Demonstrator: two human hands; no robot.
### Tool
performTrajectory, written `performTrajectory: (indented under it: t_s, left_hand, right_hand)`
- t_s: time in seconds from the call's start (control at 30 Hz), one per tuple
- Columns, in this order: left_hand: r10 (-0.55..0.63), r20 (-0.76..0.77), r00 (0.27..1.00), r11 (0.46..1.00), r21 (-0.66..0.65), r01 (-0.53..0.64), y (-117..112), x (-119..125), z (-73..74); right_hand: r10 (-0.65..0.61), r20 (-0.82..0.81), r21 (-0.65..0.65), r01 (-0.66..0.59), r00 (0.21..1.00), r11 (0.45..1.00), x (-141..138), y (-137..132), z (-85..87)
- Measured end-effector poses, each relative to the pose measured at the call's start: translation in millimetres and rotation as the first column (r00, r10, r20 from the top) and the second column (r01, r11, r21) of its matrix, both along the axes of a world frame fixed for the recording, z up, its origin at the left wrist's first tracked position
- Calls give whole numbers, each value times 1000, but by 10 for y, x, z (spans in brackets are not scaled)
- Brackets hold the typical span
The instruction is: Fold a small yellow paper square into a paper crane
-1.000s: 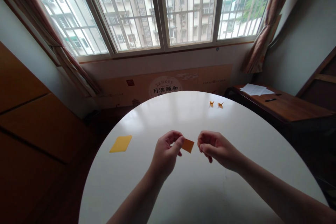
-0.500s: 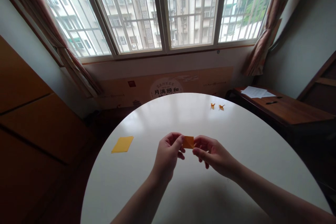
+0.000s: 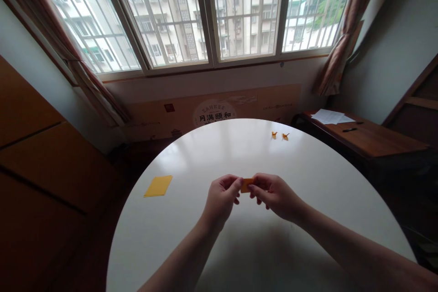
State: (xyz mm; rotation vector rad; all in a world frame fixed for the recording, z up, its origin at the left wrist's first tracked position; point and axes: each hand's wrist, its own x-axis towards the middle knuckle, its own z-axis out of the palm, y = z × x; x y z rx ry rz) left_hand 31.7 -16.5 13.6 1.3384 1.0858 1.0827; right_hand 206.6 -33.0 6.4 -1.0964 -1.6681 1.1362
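Two seemingly finished paper birds (image 3: 285, 137) stand far right, yellow paper (image 3: 158, 186) lies flat left, while left hand (image 3: 221, 197) and right hand (image 3: 273, 192) pinch part-folded orange paper (image 3: 245, 186).

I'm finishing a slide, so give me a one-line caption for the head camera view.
Left hand and right hand hold a small orange paper over a white table, two folded birds beyond.

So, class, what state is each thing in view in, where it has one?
Small orange paper, apparently folded, pinched
Left hand, pinching that paper
Right hand, pinching that paper
Yellow paper, lying flat
Two orange paper birds, folded, set side by side
Curtains, gathered aside
White papers, overlapping
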Motion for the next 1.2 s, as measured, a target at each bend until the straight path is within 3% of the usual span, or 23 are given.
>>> performTrajectory:
  t_s: [0.1,0.2,0.33,0.4,0.73,0.93,1.2]
  left_hand:
    - [15,-28,999,1000,-4,-15,46,-28,-7]
    - [-4,-174,985,998,57,14,107,-69,-60]
    - [15,-514,857,968,222,116,165,-98,-145]
    - [17,-568,823,959,241,147,179,-94,-166]
    - [2,-601,800,959,229,169,217,-97,-138]
    - [-7,-555,832,958,235,165,203,-91,-115]
    - [42,-456,889,954,284,101,222,-85,-196]
  right_hand:
    - [-7,39,13,7,999,1000,20,24,-29]
    - [-31,19,1,31,999,1000,36,94,-118]
    - [-58,-84,-58,53,995,997,47,229,-249]
    - [-61,-119,-42,56,991,998,51,294,-289]
    - [-49,-218,-32,43,975,999,41,417,-387]
    - [-51,-226,-36,45,973,998,42,403,-349]
    - [-46,-220,-55,34,974,998,17,417,-361]
